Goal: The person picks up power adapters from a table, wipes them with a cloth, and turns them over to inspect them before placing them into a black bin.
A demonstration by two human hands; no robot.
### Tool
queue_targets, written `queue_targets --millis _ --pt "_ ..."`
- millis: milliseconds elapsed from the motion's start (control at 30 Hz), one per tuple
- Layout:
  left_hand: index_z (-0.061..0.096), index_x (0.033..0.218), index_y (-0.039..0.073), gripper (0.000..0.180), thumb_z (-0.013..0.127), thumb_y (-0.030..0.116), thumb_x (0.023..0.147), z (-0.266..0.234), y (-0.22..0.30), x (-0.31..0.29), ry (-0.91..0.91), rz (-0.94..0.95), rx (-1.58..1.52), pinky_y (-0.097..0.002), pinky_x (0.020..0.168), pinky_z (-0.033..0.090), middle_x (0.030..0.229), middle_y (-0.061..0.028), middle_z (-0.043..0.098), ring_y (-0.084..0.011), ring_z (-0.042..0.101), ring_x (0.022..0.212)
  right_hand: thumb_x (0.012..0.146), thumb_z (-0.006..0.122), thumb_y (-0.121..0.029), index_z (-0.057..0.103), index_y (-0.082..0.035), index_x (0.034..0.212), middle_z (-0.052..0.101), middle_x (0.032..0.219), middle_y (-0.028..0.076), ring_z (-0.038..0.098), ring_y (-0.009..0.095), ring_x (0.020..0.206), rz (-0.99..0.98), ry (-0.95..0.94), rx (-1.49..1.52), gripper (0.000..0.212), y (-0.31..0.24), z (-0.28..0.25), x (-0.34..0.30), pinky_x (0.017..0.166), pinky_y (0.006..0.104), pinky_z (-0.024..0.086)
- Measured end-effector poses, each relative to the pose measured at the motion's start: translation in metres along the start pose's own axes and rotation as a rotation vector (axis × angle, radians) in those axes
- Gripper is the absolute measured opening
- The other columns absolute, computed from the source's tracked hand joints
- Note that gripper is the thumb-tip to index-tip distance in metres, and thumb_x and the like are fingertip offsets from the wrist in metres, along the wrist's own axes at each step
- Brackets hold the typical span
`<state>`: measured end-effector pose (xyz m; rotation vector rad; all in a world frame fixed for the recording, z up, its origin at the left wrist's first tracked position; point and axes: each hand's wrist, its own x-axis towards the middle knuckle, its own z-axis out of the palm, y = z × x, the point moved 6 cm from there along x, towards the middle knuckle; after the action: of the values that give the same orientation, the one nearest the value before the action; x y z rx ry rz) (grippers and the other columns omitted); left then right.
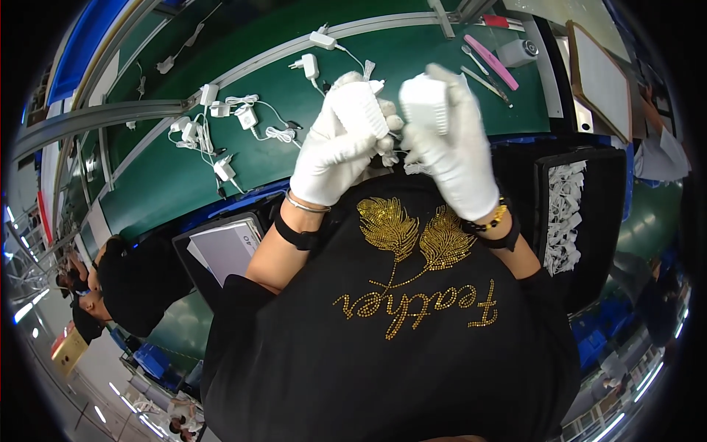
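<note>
Bright, even light covers the table around the fingers, with only faint, soft shadows. The white chargers at the fingers look pale, close to washed out, their ridges just readable. Slight blur softens the edges beyond the right-hand fingers. Below them, the black shirt swallows most detail, though its gold studs glint. Glare spots the floor far right of the fingers. Glowing tubes streak the lower rim on both sides. Left of the fingers, a metal bar bows; farther out, things stretch, smear and fade into black corners.
</note>
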<state>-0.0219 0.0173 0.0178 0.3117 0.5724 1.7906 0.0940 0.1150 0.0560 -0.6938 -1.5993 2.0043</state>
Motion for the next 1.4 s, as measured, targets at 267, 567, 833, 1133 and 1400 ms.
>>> queue_targets --millis 267,567,833,1133,1400 --pt "0.039 0.146 0.007 0.053 0.055 0.024 0.099 0.01 -0.001 0.0 0.257 0.328 0.911 -0.035 0.102 0.041 0.131 -0.0141 0.049 -0.0248 0.05 0.12 0.087 0.075 -0.027 0.02 -0.003 0.152 0.047 0.137 0.018 0.053 0.024 0.121 -0.216 -0.012 -0.56 0.088 0.049 0.015 0.019 0.099 0.0347 0.047" --pt "0.06 0.127 0.004 0.042 0.054 0.033 0.098 -0.023 0.025 0.005 0.192 0.424 1.31 -0.0387 0.101 0.041 0.129 -0.0168 0.05 -0.0325 0.05 0.119 0.09 0.061 -0.056 0.031 -0.014 0.151 0.057 0.124 0.018 0.062 0.029 0.103 -0.038 -0.108 0.701 0.08 0.031 0.002 0.046 0.082 0.0391 0.053" --pt "0.061 0.127 0.01 0.045 0.063 0.035 0.09 -0.155 -0.02 0.033 0.32 0.04 2.46 -0.0428 0.103 0.042 0.136 -0.0183 0.052 -0.0376 0.049 0.124 0.093 0.043 -0.069 0.042 -0.017 0.144 0.061 0.098 0.017 0.061 0.024 0.073 0.203 -0.292 1.228 0.073 0.012 0.025 0.041 0.046 0.0288 0.045" --pt "0.056 0.133 0.005 0.047 0.066 0.024 0.091 -0.01 0.05 0.056 0.082 0.366 0.995 -0.0348 0.107 0.04 0.137 -0.0146 0.053 -0.0231 0.053 0.126 0.094 0.037 -0.07 0.045 -0.009 0.139 0.062 0.091 0.014 0.057 0.019 0.059 0.185 -0.097 1.018 0.076 0.015 0.008 0.031 0.04 0.026 0.041" --pt "0.06 0.123 0.001 0.033 0.056 0.022 0.098 0.046 0.003 0.065 0.133 0.319 1.137 -0.0304 0.09 0.051 0.111 -0.0106 0.067 -0.0186 0.066 0.1 0.094 0.034 -0.072 0.049 -0.005 0.134 0.063 0.093 0.012 0.057 0.018 0.059 0.198 0.005 0.896 0.08 0.039 0.0 0.01 0.043 0.0255 0.039"
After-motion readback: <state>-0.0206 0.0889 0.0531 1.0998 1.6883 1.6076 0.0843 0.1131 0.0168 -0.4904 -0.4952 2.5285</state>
